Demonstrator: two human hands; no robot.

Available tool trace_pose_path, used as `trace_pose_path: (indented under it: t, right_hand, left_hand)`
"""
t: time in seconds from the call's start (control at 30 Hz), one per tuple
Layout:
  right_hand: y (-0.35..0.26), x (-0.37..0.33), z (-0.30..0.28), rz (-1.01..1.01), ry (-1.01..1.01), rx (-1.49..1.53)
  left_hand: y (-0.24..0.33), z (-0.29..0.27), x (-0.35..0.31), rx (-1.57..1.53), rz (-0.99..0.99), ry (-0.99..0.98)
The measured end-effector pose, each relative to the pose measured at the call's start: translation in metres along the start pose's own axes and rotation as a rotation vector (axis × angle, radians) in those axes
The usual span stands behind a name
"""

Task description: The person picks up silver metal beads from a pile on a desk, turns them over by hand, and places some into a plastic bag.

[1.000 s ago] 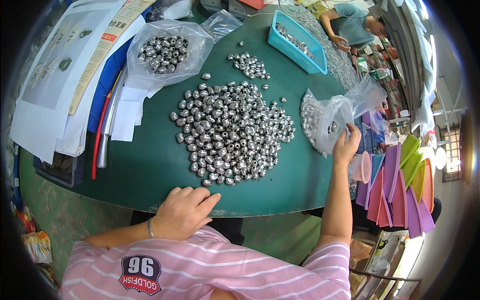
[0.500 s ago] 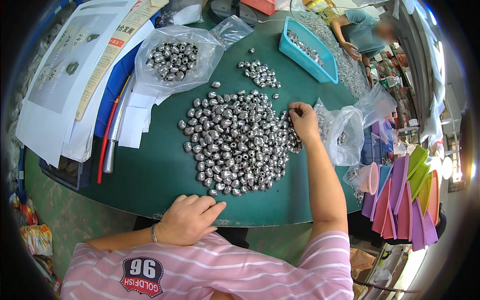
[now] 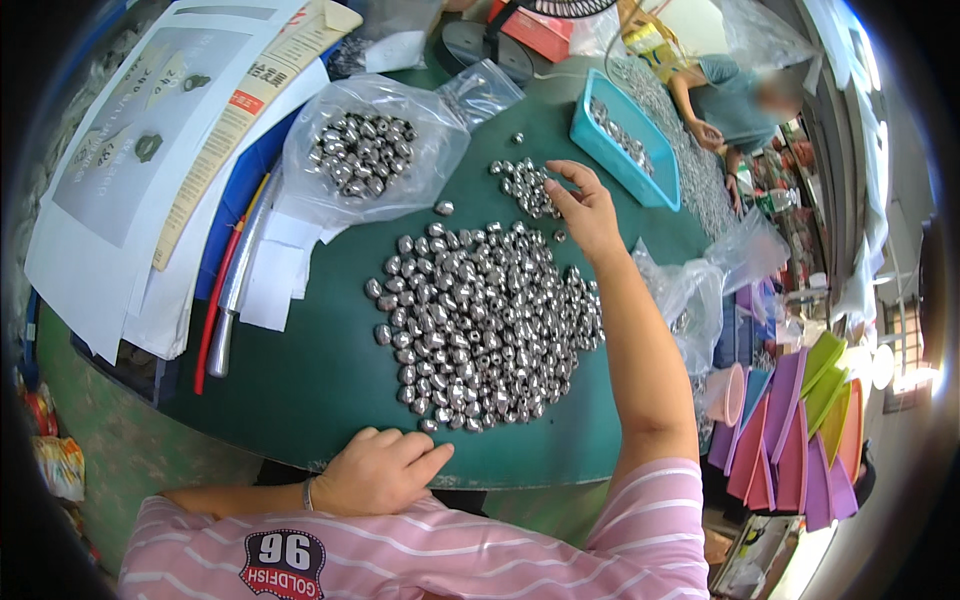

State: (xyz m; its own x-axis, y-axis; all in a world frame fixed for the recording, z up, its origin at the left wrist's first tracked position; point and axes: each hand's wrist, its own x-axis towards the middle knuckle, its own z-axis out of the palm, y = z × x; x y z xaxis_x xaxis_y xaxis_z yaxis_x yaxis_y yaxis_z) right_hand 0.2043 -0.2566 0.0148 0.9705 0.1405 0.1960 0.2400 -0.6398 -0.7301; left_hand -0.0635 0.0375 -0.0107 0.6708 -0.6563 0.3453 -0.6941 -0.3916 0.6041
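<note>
A large heap of shiny silver metal beads [image 3: 480, 330] covers the middle of the green table. Beyond it sits a smaller cluster of the same beads [image 3: 522, 188]. My right hand [image 3: 585, 208] is at the right side of this cluster, thumb and forefinger apart, with no bead visible between them; its lower fingers are partly hidden. My left hand [image 3: 375, 470] rests at the table's near edge, fingers loosely curled in, nothing seen in it. A few single beads, one a bead [image 3: 444, 208] on the left, lie around the cluster.
A clear plastic bag [image 3: 430, 150] of beads stands at the back left, beside papers [image 3: 150, 130] and a red rod [image 3: 212, 320]. A turquoise tray [image 3: 655, 185] with beads is at the back right. Another person [image 3: 735, 105] works beyond it. Colourful bins [image 3: 790, 430] stand at right.
My right hand has moved from the heap's right edge up and left to the small cluster, its fingers now spread. The whole view has shifted slightly; my left hand stays at the table edge.
</note>
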Motion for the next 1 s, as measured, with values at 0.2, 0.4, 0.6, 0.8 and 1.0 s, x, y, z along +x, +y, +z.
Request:
trace_pose_path:
  t: [0.2, 0.4, 0.6, 0.8, 1.0]
  right_hand:
    - [0.005, 0.049, 0.036, -0.103, -0.011, -0.101]
    - [0.0, 0.04, 0.047, -0.335, -0.191, -0.09]
    - [-0.034, -0.007, 0.034, -0.003, -0.427, 0.033]
    - [-0.063, -0.053, 0.017, 0.066, -0.55, 0.292]
    - [-0.095, -0.092, 0.024, -0.361, -0.53, 0.156]
  left_hand:
    - [-0.005, 0.005, -0.005, -0.02, 0.03, 0.034]
    - [-0.007, 0.008, -0.009, 0.015, -0.008, 0.004]
    - [-0.005, 0.001, -0.005, 0.008, -0.028, -0.028]
    - [-0.004, 0.0, 0.0, -0.076, -0.02, 0.008]
    - [-0.003, -0.004, 0.0, -0.061, -0.053, -0.05]
